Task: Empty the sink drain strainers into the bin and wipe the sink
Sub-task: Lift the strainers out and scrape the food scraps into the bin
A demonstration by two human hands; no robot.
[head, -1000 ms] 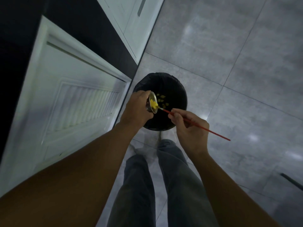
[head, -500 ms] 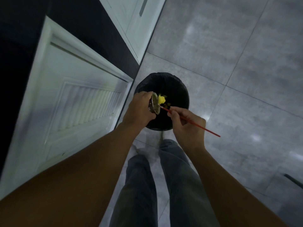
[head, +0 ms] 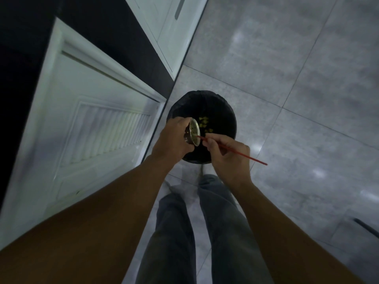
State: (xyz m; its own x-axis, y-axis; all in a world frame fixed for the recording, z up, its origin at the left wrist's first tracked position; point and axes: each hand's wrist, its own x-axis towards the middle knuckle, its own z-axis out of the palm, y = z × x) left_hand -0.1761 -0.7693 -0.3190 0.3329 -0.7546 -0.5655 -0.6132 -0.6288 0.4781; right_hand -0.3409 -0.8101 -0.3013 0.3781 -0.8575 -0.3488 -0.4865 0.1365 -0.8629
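My left hand [head: 173, 138] grips a round metal drain strainer [head: 193, 132], tipped on its side over a black-lined bin [head: 223, 111] on the floor. The strainer's perforated inside faces right and looks free of scraps. My right hand [head: 225, 154] pinches a thin red stick [head: 242, 153], whose tip touches the strainer's inside. Several yellow food bits [head: 205, 124] lie at the bottom of the bin.
A white louvred cabinet door [head: 98, 128] stands at the left, close beside the bin. Grey tiled floor [head: 297, 89] spreads to the right. My legs in dark trousers [head: 205, 232] are below the hands. A dark object [head: 367, 227] lies at the lower right edge.
The yellow lump that stuck to the strainer has dropped into the bin. The stick's tip now rests inside the emptied strainer.
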